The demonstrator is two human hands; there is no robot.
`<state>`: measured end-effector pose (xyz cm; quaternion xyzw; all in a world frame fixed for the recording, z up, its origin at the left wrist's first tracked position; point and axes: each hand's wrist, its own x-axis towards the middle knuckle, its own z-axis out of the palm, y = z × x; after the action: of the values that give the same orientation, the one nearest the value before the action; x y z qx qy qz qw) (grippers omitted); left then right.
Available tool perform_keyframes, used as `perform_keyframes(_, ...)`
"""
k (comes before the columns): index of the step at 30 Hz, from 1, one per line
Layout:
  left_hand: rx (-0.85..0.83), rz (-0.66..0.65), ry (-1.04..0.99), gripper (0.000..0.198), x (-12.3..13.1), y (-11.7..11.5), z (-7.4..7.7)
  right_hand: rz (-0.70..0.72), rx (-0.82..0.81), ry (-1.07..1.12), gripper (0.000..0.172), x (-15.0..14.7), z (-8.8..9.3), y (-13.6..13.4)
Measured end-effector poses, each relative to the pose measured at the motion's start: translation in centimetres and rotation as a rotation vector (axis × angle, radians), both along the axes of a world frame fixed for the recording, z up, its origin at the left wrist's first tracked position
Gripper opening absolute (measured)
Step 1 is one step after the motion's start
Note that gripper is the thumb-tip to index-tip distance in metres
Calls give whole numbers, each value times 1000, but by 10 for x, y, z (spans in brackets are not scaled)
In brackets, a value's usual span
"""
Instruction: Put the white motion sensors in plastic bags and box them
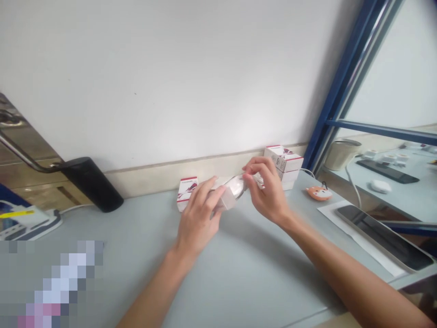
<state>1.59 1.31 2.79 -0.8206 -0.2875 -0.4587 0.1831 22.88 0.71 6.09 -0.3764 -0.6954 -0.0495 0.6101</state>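
My left hand (198, 218) is wrapped round a small white box (228, 199), held tilted just above the table. From the box's upper right end a shiny whitish packet (240, 184) shows; its contents are hidden. My right hand (268, 193) pinches the end of this packet between thumb and fingertips. Behind my left hand a white box with red edges (187, 189) rests against the wall. Similar boxes (288, 166) are stacked behind my right hand, partly covered by it.
A black padded cylinder (94, 184) on a metal arm leans at the left. On the right lie an orange animal-face case (319, 192) and a large dark phone-like device (382, 237) on white paper. A blue frame (336, 91) borders the table's right side. The lower left is pixelated.
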Motion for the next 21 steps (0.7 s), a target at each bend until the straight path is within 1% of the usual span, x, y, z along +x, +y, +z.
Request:
perform_keyframes(2,-9,36,24,70,-4,1,0,55,-13,100,10,3,2,1)
perform_keyframes(3,-9,55,21,68,-7,2,0,58,-20,173,13,6,3,2)
perform_keyframes(4,-11,71,1,65,-11,4,0,30,-25,256,17,10,3,5)
perform_keyframes(5,-16,86,-47,63,-15,6,1,-28,-28,338,21,16,4,8)
perform_keyframes(7,-77,123,-214,62,-25,10,7,-180,-53,466,28,27,3,16)
perform_keyframes(8,-136,149,-326,64,-30,13,10,-235,-91,512,31,31,1,21)
perform_keyframes(10,-335,215,-522,71,-39,17,20,-269,-230,588,32,36,-5,29)
perform_keyframes(11,-450,250,-570,74,-43,19,24,-250,-321,606,32,35,-9,32)
perform_keyframes(12,-559,291,-576,75,-47,21,27,-215,-420,608,30,34,-14,34)
perform_keyframes(14,-682,368,-592,78,-54,27,30,-138,-590,563,28,27,-24,36)
perform_keyframes(15,-739,373,-605,80,-57,30,29,-107,-648,525,27,23,-28,37)
perform_keyframes(17,-849,351,-651,88,-63,36,26,-72,-720,456,25,15,-35,36)
perform_keyframes(19,-953,326,-694,98,-71,43,20,-57,-758,415,23,10,-40,35)
perform_keyframes(21,-1009,300,-719,103,-78,48,16,-33,-789,397,21,8,-42,35)
